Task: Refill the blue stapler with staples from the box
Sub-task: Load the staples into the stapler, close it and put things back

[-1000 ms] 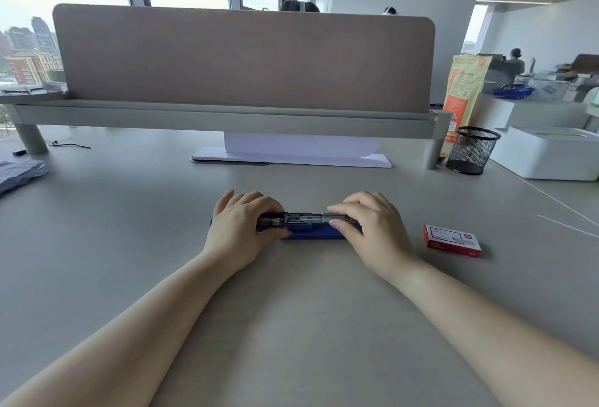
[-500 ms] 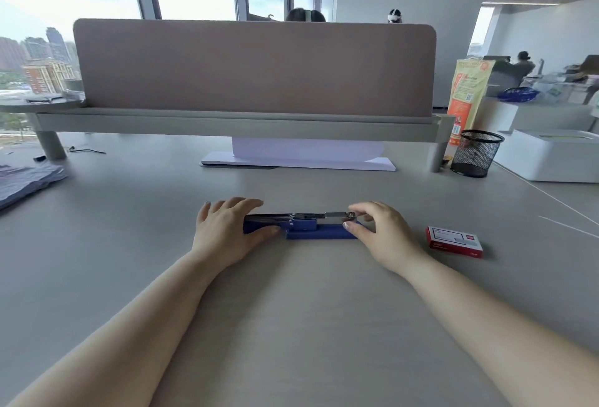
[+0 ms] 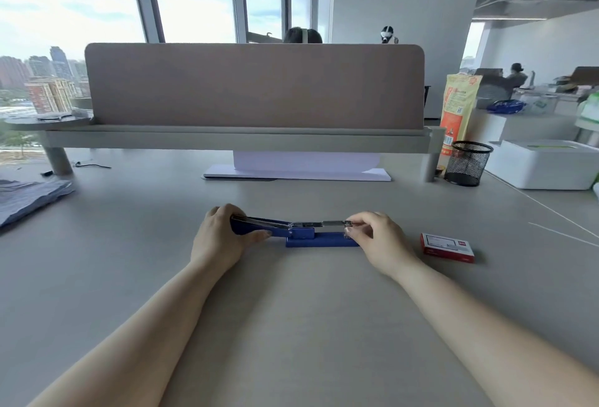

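Observation:
The blue stapler (image 3: 301,235) lies on the grey desk, swung fully open. Its blue top arm is folded out to the left, and the metal staple channel stretches right above the blue base. My left hand (image 3: 220,235) grips the folded-out top arm. My right hand (image 3: 372,235) pinches the right end of the metal channel with thumb and fingers. The red staple box (image 3: 448,247) lies flat and closed on the desk, a short way right of my right hand.
A beige divider panel (image 3: 254,85) on a shelf crosses the desk behind. A white stand (image 3: 296,173) sits under it. A black mesh cup (image 3: 466,163) and white box (image 3: 544,166) stand at right. Folded cloth (image 3: 29,196) lies at left.
The stapler has gone from nearly closed under both hands to swung flat open. My left hand drew the top arm leftward while my right hand stayed on the channel's right end.

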The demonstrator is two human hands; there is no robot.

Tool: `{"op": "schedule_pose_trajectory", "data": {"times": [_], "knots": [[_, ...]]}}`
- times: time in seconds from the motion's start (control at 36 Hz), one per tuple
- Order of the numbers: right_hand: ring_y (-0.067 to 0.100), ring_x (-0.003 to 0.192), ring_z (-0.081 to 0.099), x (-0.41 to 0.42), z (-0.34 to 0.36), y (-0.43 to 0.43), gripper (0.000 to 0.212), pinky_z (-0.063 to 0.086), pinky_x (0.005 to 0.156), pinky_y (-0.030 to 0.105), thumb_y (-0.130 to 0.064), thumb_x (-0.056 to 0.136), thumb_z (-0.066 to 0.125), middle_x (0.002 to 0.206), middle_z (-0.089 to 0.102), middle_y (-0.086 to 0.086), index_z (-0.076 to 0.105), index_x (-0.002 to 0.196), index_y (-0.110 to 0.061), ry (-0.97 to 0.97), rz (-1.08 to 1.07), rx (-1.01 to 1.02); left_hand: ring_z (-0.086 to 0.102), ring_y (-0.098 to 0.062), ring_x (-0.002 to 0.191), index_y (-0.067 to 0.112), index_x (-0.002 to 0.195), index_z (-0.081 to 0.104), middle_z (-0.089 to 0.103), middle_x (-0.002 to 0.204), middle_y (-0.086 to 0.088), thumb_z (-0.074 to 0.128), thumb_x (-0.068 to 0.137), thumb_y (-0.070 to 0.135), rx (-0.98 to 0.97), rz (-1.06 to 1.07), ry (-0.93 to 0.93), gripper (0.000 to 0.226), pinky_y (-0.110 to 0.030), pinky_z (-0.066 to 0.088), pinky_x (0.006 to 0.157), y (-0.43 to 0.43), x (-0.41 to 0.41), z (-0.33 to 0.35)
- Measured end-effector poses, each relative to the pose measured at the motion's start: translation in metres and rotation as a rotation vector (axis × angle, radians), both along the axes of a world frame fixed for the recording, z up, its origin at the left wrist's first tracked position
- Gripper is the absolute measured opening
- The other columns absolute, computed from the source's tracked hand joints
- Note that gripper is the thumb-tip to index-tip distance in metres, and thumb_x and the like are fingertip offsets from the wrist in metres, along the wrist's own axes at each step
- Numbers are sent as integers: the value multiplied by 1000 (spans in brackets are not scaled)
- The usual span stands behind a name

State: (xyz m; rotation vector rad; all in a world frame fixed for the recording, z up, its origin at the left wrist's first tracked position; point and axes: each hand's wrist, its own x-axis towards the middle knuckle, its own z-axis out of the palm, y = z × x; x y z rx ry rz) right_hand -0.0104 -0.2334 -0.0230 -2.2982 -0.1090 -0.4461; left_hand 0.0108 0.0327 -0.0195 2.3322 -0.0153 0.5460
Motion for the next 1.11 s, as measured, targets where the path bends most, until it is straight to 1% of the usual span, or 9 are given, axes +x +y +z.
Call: {"op": "schedule_pose_trajectory", "data": {"times": [0.17, 0.31, 0.42, 0.58, 0.69, 0.75, 0.97, 1.03, 1.11], "knots": [[19, 84, 64, 0, 1, 0, 15, 39, 68, 25, -21, 84, 63, 107, 58, 2, 65, 99, -17, -5, -17, 26, 53, -16, 102, 15, 127, 43, 45, 122, -3, 84, 62, 21, -310, -88, -168, 77, -28, 43, 93, -13, -3, 8], [14, 85, 59, -3, 2, -2, 22, 39, 67, 23, -20, 86, 61, 114, 61, 4, 62, 108, -17, 34, -25, 65, 52, -13, 114, 15, 138, 30, 36, 138, -3, 74, 74, 11, -456, -173, -238, 77, -27, 41, 99, -28, -8, 16], [15, 93, 61, -2, 1, -3, 26, 42, 78, 25, -18, 85, 61, 122, 61, 1, 61, 111, -18, 64, -11, 94, 48, -10, 124, 21, 140, 26, 38, 144, 5, 66, 81, 10, -499, -274, -212, 72, -28, 38, 104, -44, -10, 18], [15, 111, 60, -5, 1, -10, 35, 42, 88, 24, -7, 87, 57, 127, 58, 2, 54, 121, -13, 131, 52, 183, 24, 5, 133, 38, 144, 8, 20, 150, 23, 54, 90, 21, -86, -499, -201, 73, -22, 25, 105, -62, -21, 10], [19, 113, 59, -7, 1, -13, 35, 46, 91, 30, -7, 87, 55, 124, 60, 6, 53, 122, -15, 133, 35, 210, 12, -6, 142, 37, 143, 11, 12, 149, 21, 40, 84, 51, 248, -595, -180, 67, -39, 10, 118, -64, -20, -4], [19, 113, 58, -9, 0, -12, 35, 46, 92, 30, -8, 88, 53, 128, 58, 6, 52, 123, -15, 131, 26, 204, 10, -6, 141, 34, 143, 17, 16, 149, 20, 30, 82, 58, 356, -586, -193, 68, -39, 7, 118, -62, -18, -10], [17, 115, 56, -13, -2, -10, 44, 44, 97, 30, -11, 88, 53, 133, 55, 3, 46, 130, -23, 95, 35, 108, 16, -6, 141, 30, 144, 20, 24, 151, 15, 24, 82, 58, 489, -543, -229, 68, -33, 1, 117, -65, -22, -9], [18, 120, 50, -14, -2, -9, 53, 42, 103, 36, -8, 88, 51, 138, 49, 1, 40, 134, -31, 55, 63, 65, 16, -7, 142, 30, 144, 19, 23, 152, 14, 22, 82, 60, 515, -531, -216, 69, -34, 1, 117, -66, -22, -9], [19, 131, 39, -16, -2, -6, 60, 33, 108, 29, 2, 86, 46, 142, 43, -1, 40, 136, -32, -31, 91, -35, 20, -7, 141, 30, 143, 22, 26, 151, 14, 22, 81, 59, 518, -521, -210, 69, -36, 2, 117, -66, -22, -8]]}}
